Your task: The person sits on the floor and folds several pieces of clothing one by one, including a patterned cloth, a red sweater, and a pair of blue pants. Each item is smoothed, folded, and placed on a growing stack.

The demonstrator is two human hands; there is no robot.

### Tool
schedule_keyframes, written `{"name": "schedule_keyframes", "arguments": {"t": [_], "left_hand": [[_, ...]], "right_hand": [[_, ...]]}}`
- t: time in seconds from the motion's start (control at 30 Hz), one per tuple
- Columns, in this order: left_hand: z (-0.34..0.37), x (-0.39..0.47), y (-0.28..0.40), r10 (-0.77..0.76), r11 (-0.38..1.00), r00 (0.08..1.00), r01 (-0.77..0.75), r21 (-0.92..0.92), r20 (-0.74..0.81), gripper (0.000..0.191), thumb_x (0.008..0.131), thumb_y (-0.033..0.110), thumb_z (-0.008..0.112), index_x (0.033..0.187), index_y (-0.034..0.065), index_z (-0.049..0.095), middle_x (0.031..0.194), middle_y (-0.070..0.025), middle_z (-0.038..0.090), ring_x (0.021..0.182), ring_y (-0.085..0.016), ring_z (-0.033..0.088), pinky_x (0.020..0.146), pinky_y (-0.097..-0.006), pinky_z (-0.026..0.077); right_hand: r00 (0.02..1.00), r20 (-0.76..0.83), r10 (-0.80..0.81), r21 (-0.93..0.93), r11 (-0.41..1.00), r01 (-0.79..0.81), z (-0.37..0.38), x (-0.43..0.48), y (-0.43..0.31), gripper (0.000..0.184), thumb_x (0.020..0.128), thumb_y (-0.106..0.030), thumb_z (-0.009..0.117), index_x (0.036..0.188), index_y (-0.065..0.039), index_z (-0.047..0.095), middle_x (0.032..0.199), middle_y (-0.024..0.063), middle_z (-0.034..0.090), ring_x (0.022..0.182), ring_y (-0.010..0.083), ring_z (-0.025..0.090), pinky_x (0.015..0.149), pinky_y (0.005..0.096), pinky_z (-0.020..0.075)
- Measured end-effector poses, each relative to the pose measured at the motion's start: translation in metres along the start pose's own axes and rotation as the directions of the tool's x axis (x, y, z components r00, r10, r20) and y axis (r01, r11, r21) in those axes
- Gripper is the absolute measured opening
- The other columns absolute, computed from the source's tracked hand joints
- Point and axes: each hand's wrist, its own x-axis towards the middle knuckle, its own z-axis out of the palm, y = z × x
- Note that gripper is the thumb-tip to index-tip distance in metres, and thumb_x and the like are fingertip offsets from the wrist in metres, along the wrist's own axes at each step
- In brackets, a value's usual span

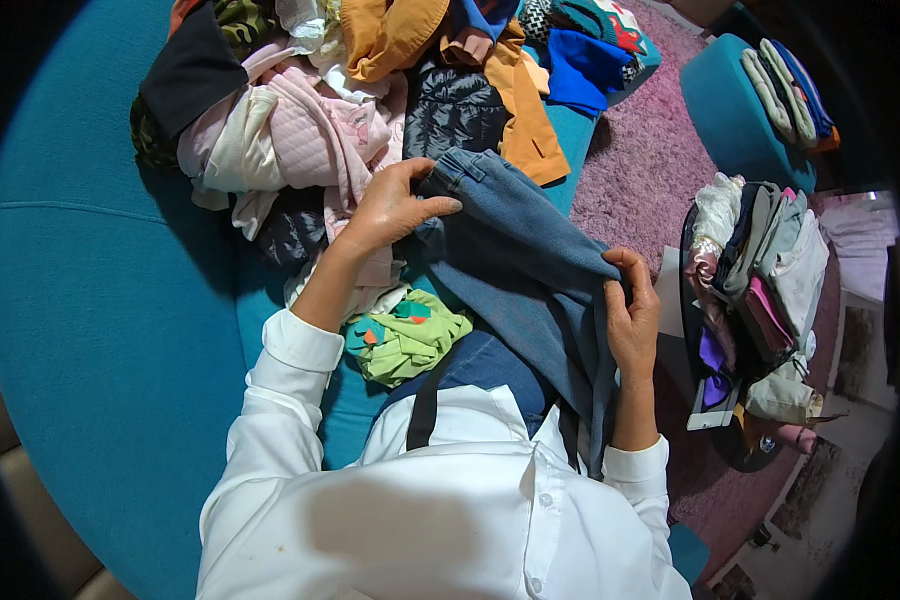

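Observation:
A pair of blue denim trousers [525, 232] is stretched between my two hands, hanging over my lap. My left hand [394, 202] pinches the waistband between thumb and fingers. Lower along the trousers, my right hand [631, 307] grips the edge of the cloth, and one leg drapes down beside my thigh. A crumpled lime-green garment [412, 337] with teal and orange patches lies by my left forearm. Just beyond my left hand rises a heap of clothes with a pink quilted garment [307, 142], a black puffer garment [450, 112] and a mustard garment [529, 135].
I sit on a teal sofa [105, 337]. To the right, a small table [694, 360] bears stacked folded clothes [765, 262]. A teal pouf [727, 112] behind it holds more folded clothes [791, 94]. A pink shaggy rug [637, 172] covers the floor between.

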Motion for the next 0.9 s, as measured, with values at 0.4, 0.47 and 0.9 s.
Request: {"name": "schedule_keyframes", "arguments": {"t": [0.4,0.47,0.9], "left_hand": [[-0.008,-0.038,0.002,-0.177,0.817,0.982,0.185,-0.546,0.069,0.012,0.104,0.014,0.062,0.108,0.0035,0.061,0.099,-0.0012,0.064,0.086,-0.010,0.066,0.076,-0.0282,0.062],[-0.005,-0.043,-0.011,-0.148,0.864,0.988,0.147,-0.481,0.037,0.009,0.103,0.012,0.062,0.107,0.0037,0.062,0.098,-0.0004,0.063,0.088,-0.009,0.065,0.079,-0.0277,0.062],[0.024,-0.042,0.026,0.221,0.728,0.961,-0.049,0.684,-0.166,0.035,0.075,0.001,0.068,0.106,0.0058,0.055,0.097,-0.0190,0.059,0.090,-0.040,0.064,0.078,-0.0504,0.051]], "right_hand": [[0.916,0.242,-0.321,-0.198,0.907,0.371,-0.011,-0.019,-0.052,0.030,0.075,0.007,0.075,0.102,-0.002,0.067,0.100,0.0143,0.064,0.094,0.0338,0.062,0.081,0.0408,0.0507],[0.881,0.373,-0.292,-0.217,0.895,0.389,-0.002,-0.030,-0.053,0.026,0.077,0.003,0.074,0.101,-0.003,0.067,0.100,0.0117,0.062,0.093,0.0313,0.060,0.080,0.0402,0.0502],[0.873,0.417,-0.253,-0.207,0.909,0.362,0.003,-0.036,-0.042,0.024,0.080,-0.005,0.076,0.102,-0.003,0.066,0.104,0.0124,0.060,0.095,0.0315,0.058,0.083,0.0414,0.0477]]}}
